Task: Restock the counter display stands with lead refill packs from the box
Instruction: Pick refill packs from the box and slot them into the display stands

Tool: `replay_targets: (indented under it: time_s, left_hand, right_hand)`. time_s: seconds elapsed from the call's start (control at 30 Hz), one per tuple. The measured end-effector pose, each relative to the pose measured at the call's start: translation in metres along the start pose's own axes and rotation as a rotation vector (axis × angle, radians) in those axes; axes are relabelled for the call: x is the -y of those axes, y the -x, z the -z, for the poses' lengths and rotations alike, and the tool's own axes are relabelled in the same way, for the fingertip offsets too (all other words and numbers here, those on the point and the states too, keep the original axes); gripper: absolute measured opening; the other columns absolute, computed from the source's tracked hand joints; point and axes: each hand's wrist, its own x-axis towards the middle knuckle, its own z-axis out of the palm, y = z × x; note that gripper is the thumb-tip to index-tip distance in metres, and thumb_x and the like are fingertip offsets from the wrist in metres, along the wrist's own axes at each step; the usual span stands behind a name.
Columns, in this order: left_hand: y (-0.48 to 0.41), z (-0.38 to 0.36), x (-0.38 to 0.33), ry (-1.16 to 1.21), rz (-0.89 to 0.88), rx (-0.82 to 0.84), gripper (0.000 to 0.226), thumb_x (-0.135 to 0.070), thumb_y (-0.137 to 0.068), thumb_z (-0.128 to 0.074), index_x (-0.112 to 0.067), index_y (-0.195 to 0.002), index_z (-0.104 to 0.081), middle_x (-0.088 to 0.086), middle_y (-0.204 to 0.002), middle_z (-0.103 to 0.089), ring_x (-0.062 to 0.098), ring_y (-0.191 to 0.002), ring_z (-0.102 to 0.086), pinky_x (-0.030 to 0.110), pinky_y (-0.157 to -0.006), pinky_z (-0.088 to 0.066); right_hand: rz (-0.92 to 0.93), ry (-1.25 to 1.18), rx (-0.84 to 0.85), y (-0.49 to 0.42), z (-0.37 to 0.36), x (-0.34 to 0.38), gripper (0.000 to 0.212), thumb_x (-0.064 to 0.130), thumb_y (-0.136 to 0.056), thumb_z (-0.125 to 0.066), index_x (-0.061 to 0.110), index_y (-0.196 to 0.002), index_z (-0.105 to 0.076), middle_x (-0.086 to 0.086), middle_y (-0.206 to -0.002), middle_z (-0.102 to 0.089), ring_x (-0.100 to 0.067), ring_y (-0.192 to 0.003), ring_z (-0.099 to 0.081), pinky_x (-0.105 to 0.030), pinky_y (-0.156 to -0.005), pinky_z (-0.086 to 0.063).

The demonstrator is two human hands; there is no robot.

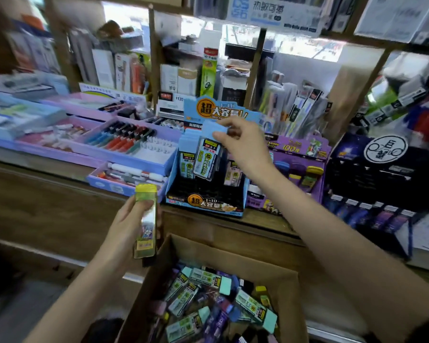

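My right hand (243, 144) pinches a blue-capped lead refill pack (208, 152) by its top, holding it tilted over the blue counter display stand (203, 206). A few similar packs stand inside that stand at its left and right. My left hand (126, 226) grips a yellow-capped refill pack (146, 224) upright, in front of the counter edge and left of the stand. Below, an open cardboard box (233, 253) holds several mixed refill packs (208, 298) with blue, green, purple and yellow caps.
A purple display stand (297, 154) with coloured packs sits right of the blue one, and a black display (377, 174) stands further right. Purple and blue pen trays (124, 144) fill the counter's left. Shelves of stationery rise behind. The wooden counter front (47, 214) faces me.
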Motion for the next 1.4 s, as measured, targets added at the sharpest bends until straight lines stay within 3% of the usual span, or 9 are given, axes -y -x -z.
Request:
replay_targets:
  time_s: [0.1, 0.2, 0.33, 0.5, 0.7, 0.87, 1.0, 1.13, 1.4]
  left_hand:
    - [-0.004, 0.017, 0.001, -0.013, 0.002, -0.013, 0.020, -0.024, -0.091, -0.051, -0.032, -0.104, -0.064, -0.002, -0.095, -0.063, 0.018, -0.088, -0.059, 0.044, -0.089, -0.044]
    - [-0.005, 0.031, 0.006, -0.033, -0.002, -0.004, 0.027, -0.022, -0.091, -0.050, -0.039, -0.077, -0.067, -0.004, -0.077, -0.063, 0.019, -0.074, -0.058, 0.039, -0.075, -0.044]
    - [-0.007, 0.039, 0.010, -0.041, 0.005, 0.020, 0.030, -0.019, -0.090, -0.048, -0.035, -0.071, -0.063, -0.005, -0.060, -0.060, 0.014, -0.051, -0.057, 0.027, -0.050, -0.045]
    - [-0.013, 0.040, 0.011, -0.007, 0.011, 0.049, 0.012, -0.033, -0.072, -0.053, -0.035, -0.074, -0.065, -0.005, -0.073, -0.066, 0.023, -0.076, -0.058, 0.041, -0.072, -0.042]
    - [-0.012, 0.029, 0.008, 0.050, -0.019, 0.116, 0.037, -0.012, -0.091, -0.045, -0.032, -0.067, -0.065, -0.003, -0.060, -0.064, 0.010, -0.049, -0.059, 0.022, -0.042, -0.048]
    - [-0.008, 0.024, 0.002, 0.078, -0.038, 0.119, 0.025, -0.010, -0.093, -0.044, -0.023, -0.081, -0.061, -0.003, -0.061, -0.066, 0.010, -0.049, -0.059, 0.022, -0.042, -0.048]
    - [-0.006, 0.024, 0.001, 0.131, -0.057, 0.169, 0.014, -0.010, -0.096, -0.043, -0.015, -0.093, -0.057, -0.002, -0.066, -0.067, 0.010, -0.054, -0.060, 0.023, -0.046, -0.050]
    - [-0.004, 0.024, 0.000, 0.138, -0.074, 0.215, 0.012, -0.015, -0.094, -0.049, -0.015, -0.097, -0.060, 0.000, -0.074, -0.069, 0.010, -0.061, -0.063, 0.023, -0.051, -0.053]
    - [-0.001, 0.007, -0.011, 0.084, -0.131, 0.280, 0.020, -0.027, -0.084, -0.055, -0.017, -0.101, -0.061, -0.002, -0.077, -0.070, 0.010, -0.065, -0.064, 0.023, -0.054, -0.053]
  right_hand:
    - [0.077, 0.180, 0.042, -0.010, -0.029, -0.003, 0.026, 0.022, -0.089, -0.064, 0.013, -0.113, -0.065, 0.000, -0.089, -0.059, -0.016, -0.082, -0.052, -0.033, -0.080, -0.043]
    - [0.100, 0.263, 0.086, -0.015, -0.047, -0.005, 0.028, 0.023, -0.089, -0.063, 0.015, -0.116, -0.064, -0.009, -0.103, -0.066, -0.022, -0.089, -0.057, -0.034, -0.080, -0.043]
    - [0.098, 0.237, 0.078, -0.019, -0.058, -0.003, 0.026, 0.022, -0.087, -0.066, 0.015, -0.112, -0.066, -0.003, -0.092, -0.060, -0.017, -0.082, -0.052, -0.031, -0.077, -0.042]
    - [0.087, 0.256, 0.080, -0.022, -0.051, -0.009, 0.026, 0.022, -0.086, -0.066, 0.017, -0.112, -0.067, 0.002, -0.089, -0.057, -0.014, -0.079, -0.051, -0.025, -0.072, -0.038]
    - [0.109, 0.230, 0.081, -0.021, -0.054, -0.012, 0.028, 0.019, -0.086, -0.067, 0.012, -0.113, -0.067, -0.003, -0.098, -0.065, -0.012, -0.080, -0.053, -0.020, -0.073, -0.037]
    - [0.212, 0.351, 0.071, -0.018, -0.065, -0.013, 0.031, 0.020, -0.087, -0.065, 0.007, -0.116, -0.066, -0.010, -0.105, -0.059, -0.017, -0.090, -0.051, -0.026, -0.080, -0.040]
    - [0.443, 0.631, -0.035, -0.014, -0.062, -0.021, 0.029, 0.023, -0.085, -0.067, 0.007, -0.108, -0.070, -0.015, -0.105, -0.058, -0.035, -0.101, -0.051, -0.042, -0.081, -0.043]
    - [0.456, 0.683, -0.032, -0.013, -0.061, -0.031, 0.031, 0.022, -0.084, -0.066, 0.004, -0.108, -0.069, -0.016, -0.113, -0.063, -0.039, -0.105, -0.054, -0.047, -0.085, -0.044]
    - [0.403, 0.752, 0.098, -0.005, -0.042, -0.021, 0.039, 0.029, -0.096, -0.050, 0.015, -0.132, -0.053, -0.006, -0.136, -0.049, -0.027, -0.126, -0.036, -0.037, -0.103, -0.028]
